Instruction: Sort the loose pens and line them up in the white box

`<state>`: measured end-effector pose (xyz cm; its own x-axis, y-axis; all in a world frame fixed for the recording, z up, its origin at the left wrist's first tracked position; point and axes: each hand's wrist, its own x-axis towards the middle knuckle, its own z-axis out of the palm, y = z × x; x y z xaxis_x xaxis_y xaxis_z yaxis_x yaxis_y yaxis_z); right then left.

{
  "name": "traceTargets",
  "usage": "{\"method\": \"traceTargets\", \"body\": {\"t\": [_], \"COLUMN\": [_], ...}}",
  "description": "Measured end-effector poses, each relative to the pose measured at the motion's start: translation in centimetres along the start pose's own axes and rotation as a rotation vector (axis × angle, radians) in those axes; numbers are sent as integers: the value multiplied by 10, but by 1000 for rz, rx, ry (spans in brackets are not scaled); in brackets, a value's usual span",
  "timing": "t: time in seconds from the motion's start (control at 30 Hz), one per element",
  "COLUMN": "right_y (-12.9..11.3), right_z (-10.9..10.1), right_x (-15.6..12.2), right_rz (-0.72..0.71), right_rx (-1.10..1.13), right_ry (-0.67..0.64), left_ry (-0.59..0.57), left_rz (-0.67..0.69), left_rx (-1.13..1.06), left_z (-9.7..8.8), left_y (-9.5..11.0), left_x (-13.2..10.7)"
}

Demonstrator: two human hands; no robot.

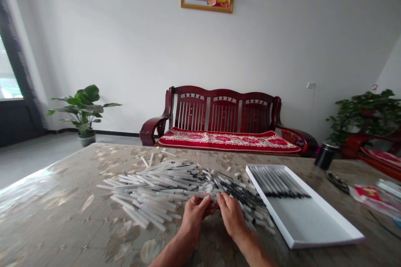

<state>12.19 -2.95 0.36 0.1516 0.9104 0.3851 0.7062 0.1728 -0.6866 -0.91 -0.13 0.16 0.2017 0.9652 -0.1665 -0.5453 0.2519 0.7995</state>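
Observation:
My left hand [194,212] is closed at the near edge of a heap of pen parts, pinching a whitish pen barrel [194,194] that points left. Close beside it, my right hand [231,213] has its thumb and fingers pressed together at the barrel's right end; whatever small part lies in them is hidden. Left of my hands spreads a pile of translucent white pen barrels [153,206]. Behind and to the right lie thin black pen parts [236,191], with small white caps [261,222] near my right wrist.
A shallow white box [316,221] at the right holds a row of pens [278,180] with black ends. Beyond it on the patterned table [62,221] are a black canister [326,156] and a red-and-clear plastic bag [371,196]. A wooden bench [224,112] stands behind.

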Motion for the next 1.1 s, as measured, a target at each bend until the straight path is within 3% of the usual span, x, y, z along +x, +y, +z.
{"method": "traceTargets", "body": {"t": [0.17, 0.4, 0.5, 0.63, 0.93, 1.1], "right_y": [-2, 9, 5, -1, 2, -4], "right_z": [-1, 8, 4, 2, 10, 10], "right_x": [-2, 4, 1, -3, 3, -1], "right_rz": [-44, 91, 48, -28, 166, 197], "right_rx": [55, 205, 192, 109, 342, 428], "right_ry": [-9, 18, -30, -25, -9, -73], "left_ry": [-2, -7, 33, 3, -144, -132], "left_rz": [-11, 27, 8, 25, 241, 227], "left_rx": [-2, 33, 40, 46, 161, 152], "left_z": [0, 1, -1, -2, -3, -3], "left_y": [1, -3, -3, -1, -1, -2], "left_x": [-2, -1, 1, 1, 4, 5]}}
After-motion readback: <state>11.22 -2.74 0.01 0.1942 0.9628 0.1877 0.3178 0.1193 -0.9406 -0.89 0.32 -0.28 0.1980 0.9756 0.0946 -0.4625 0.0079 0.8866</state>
